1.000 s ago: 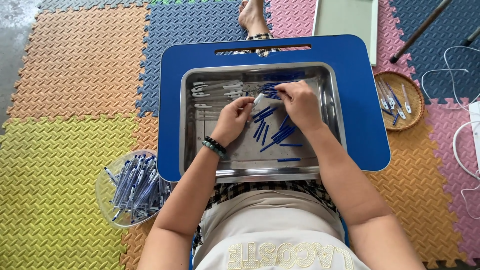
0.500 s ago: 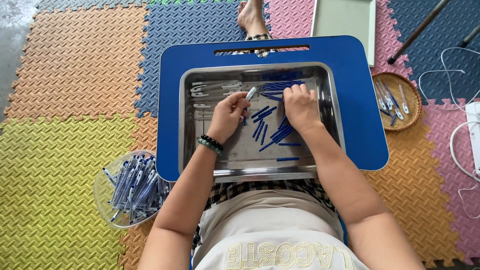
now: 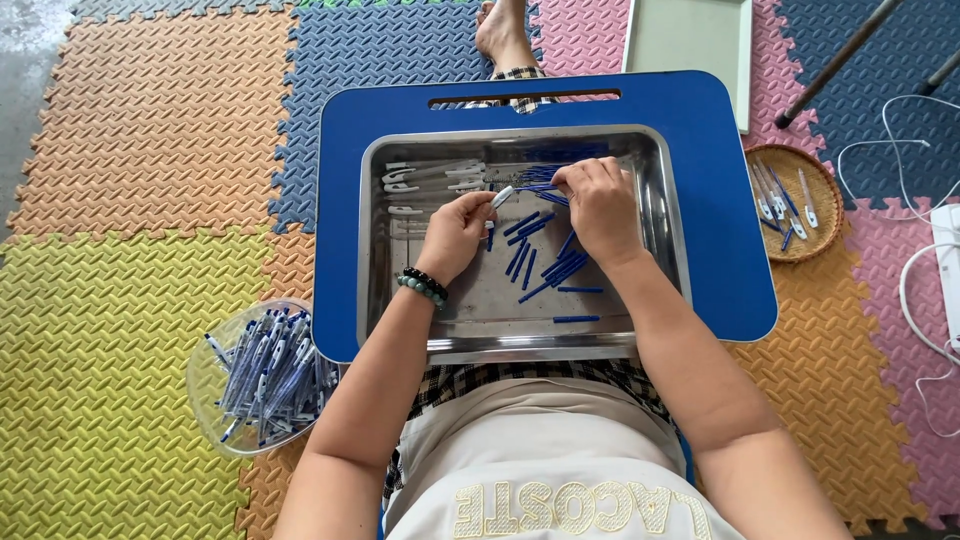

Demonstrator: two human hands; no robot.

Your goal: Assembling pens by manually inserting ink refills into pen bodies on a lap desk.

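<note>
Two hands over steel tray | left hand pinches white pen piece, long axis slanting up toward right hand | right hand closed on thin blue refill, just right of white piece, tips almost meeting.

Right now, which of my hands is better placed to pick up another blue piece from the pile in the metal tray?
Right. Your right hand already rests on the loose blue pieces in the metal tray, fingers down among them. Your left hand is occupied, pinching a white pen part, so it is probably less free.
</note>
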